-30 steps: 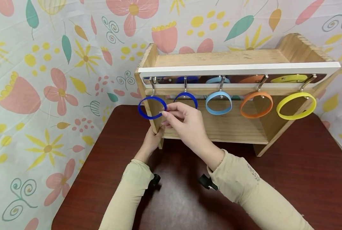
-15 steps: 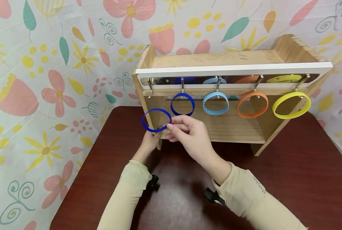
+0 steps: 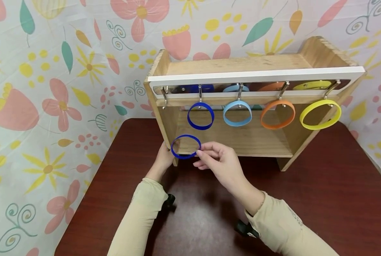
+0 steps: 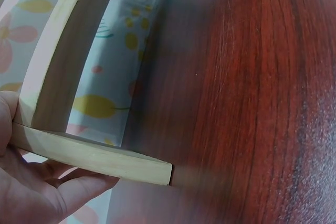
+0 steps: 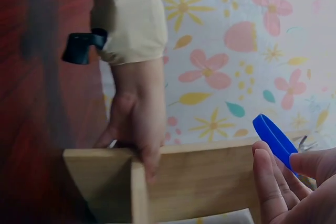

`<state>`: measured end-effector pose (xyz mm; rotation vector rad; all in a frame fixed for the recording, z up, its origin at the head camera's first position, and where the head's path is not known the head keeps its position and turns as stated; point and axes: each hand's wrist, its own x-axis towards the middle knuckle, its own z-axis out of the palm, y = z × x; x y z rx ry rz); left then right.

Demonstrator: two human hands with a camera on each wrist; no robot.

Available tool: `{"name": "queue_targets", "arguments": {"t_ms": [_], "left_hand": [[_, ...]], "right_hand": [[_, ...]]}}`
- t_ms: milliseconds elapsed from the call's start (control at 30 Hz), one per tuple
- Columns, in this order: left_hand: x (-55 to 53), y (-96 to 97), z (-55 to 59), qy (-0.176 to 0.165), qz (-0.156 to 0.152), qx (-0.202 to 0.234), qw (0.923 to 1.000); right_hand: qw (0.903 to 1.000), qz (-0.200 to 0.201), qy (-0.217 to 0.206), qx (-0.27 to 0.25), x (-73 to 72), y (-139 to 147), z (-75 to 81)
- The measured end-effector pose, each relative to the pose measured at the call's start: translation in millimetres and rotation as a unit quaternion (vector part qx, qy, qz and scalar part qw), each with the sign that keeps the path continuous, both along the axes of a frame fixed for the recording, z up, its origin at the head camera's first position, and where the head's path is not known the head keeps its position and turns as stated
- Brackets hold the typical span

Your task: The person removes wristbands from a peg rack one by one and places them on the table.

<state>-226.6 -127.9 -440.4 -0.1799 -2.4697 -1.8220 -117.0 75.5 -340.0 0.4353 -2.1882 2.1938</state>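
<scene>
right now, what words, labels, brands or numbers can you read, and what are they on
None can be read.
Right sleeve: dark marking near the cuff, too small and blurred to read.
Held blue ring: no lettering visible.

A slim, round blue ring [image 5: 275, 139] — pinched at its edge by the right hand [image 3: 222, 164] — is held in the air below the leftmost hook. The left hand [image 3: 164, 156] grips the upright wooden shelf [image 3: 238, 142] low on its left side.

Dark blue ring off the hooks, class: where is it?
In the head view, the right hand pinches the ring below and left of its hanging twin.
</scene>
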Motion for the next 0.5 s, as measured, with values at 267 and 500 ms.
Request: {"name": "queue_targets", "arguments": {"t_ms": [267, 500], "left_hand": [[1.6, 1.2, 1.8, -0.019, 0.018, 0.003, 0.9997], [0.7, 0.9, 0.6, -0.019, 0.005, 0.012, 0.9997]], "right_hand": [[0.9987, -0.003, -0.051, 0.005, 1.4, 11, -24.6], [0.9953, 0.008, -0.097, -0.003, 0.0, 15, -46.1]]}}
